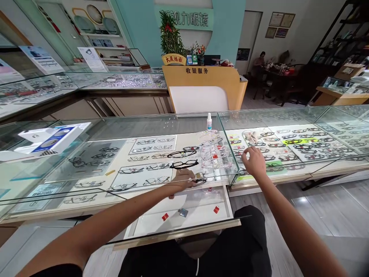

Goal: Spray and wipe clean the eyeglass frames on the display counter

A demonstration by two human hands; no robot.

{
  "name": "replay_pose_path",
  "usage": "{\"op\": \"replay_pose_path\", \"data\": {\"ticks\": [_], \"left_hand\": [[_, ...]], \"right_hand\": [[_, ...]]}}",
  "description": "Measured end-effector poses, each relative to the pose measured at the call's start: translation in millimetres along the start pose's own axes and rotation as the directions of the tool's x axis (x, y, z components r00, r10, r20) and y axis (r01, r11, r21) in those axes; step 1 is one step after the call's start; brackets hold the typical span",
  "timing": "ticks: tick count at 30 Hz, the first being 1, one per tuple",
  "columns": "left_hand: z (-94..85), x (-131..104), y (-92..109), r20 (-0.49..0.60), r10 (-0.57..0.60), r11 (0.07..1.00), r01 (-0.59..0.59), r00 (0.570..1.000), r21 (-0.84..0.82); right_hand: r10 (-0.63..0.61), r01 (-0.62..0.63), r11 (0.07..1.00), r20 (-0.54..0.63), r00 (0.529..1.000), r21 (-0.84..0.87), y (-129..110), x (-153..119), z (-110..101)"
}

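Note:
My left hand (184,180) reaches into the glass display case, over the open drawer. Its fingers close on a pair of eyeglasses (200,180), partly hidden by the fingertips. Just beyond it lie black-framed eyeglasses (184,164), with another dark pair behind. To its right stand clear and pink frames (215,156) with red tags. My right hand (255,162) is at the front edge of the right-hand case, thumb and forefinger pinched together; anything between them is too small to make out. The white drawer (150,223) below holds two red tags and a small grey piece.
A white spray bottle (209,121) stands behind the clear frames. A blue and white box (54,138) rests on the glass at left. Rows of eyeglasses (305,142) fill the right case. A wooden counter (201,86) stands ahead; a person (259,59) sits far back.

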State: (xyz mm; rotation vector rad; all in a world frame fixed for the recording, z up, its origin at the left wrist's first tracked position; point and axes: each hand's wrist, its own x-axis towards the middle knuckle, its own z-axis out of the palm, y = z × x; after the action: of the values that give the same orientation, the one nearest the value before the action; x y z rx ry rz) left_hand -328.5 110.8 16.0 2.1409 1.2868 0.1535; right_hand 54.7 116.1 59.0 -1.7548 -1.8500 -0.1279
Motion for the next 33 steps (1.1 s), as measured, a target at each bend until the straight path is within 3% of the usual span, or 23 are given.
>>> {"op": "replay_pose_path", "data": {"ticks": [3, 6, 9, 12, 15, 19, 22, 25, 33], "left_hand": [[1.6, -33, 17, 0.168, 0.018, 0.997, -0.004, 0.986, -0.083], [-13.2, -69, 51, 0.285, 0.108, 0.976, -0.048, 0.952, -0.211], [-48.5, -92, 86, 0.313, 0.187, 0.947, -0.086, 0.931, -0.31], [-98.3, -90, 103, 0.178, 0.2, 0.964, -0.161, 0.964, -0.21], [-146.4, -60, 92, -0.091, 0.166, 0.981, -0.156, 0.982, 0.112], [-182.1, -1, 50, -0.239, 0.17, 0.93, -0.075, 0.956, 0.36], [-185.4, 35, 22, -0.235, 0.1, 0.915, 0.004, 0.967, 0.403], [-179.2, 55, 5, -0.203, 0.047, 0.906, 0.044, 0.978, 0.421], [-168.6, 63, -9, -0.164, 0.025, 0.891, 0.052, 0.986, 0.452]], "right_hand": [[-0.005, 0.005, 1.0, 0.003, 1.0, -0.005, 0, 0, -1], [0.002, -0.002, 1.0, 0.018, 1.0, -0.018, 0, 0, -2], [0.005, -0.004, 1.0, 0.022, 1.0, -0.022, 0, 0, -2], [-0.002, 0.002, 1.0, 0.015, 1.0, -0.019, 0, -1, -1], [0.0, 0.0, 1.0, 0.014, 1.0, -0.023, 1, -1, 0], [-0.006, 0.006, 1.0, 0.012, 1.0, -0.019, 1, -1, 0], [0.001, 0.0, 1.0, 0.013, 1.0, -0.025, 2, -1, 1], [0.006, -0.005, 0.999, 0.021, 1.0, -0.036, 3, -1, 2], [0.013, -0.012, 0.999, 0.023, 1.0, -0.04, 3, 0, 2]]}}
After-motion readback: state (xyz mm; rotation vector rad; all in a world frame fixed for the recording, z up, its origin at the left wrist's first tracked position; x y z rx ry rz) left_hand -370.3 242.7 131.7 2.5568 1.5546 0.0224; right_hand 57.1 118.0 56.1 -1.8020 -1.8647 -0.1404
